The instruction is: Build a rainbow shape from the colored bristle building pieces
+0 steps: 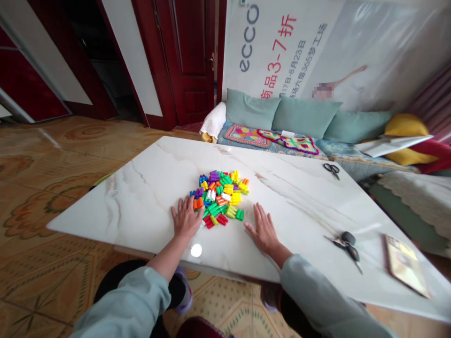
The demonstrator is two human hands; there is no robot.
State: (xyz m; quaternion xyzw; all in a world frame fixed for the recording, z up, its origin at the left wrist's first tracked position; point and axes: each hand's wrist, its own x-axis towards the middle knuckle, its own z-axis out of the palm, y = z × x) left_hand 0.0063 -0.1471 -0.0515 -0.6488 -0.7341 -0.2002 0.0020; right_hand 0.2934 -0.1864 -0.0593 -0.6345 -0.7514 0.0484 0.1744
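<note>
A pile of small plastic toy pieces [220,196] lies on the white marble-patterned table [141,197], shaped like short ribbed tubes joined side by side. Their colours include green, yellow, orange, red, purple, blue and white. My left hand [186,217] rests flat at the pile's near left edge, fingers spread, beside an orange piece [198,203]. Whether its fingertips touch that piece I cannot tell. To the right of the pile, apart from it, my right hand [264,228] lies on the tabletop with fingers stretched out, nearest a green piece [240,214].
Black-handled scissors [331,170] lie near the table's far right edge. A bunch of keys with black fobs [348,245] is closer on the right, beside a gold rectangular object [406,264]. Behind the table stands a sofa with green cushions [252,109].
</note>
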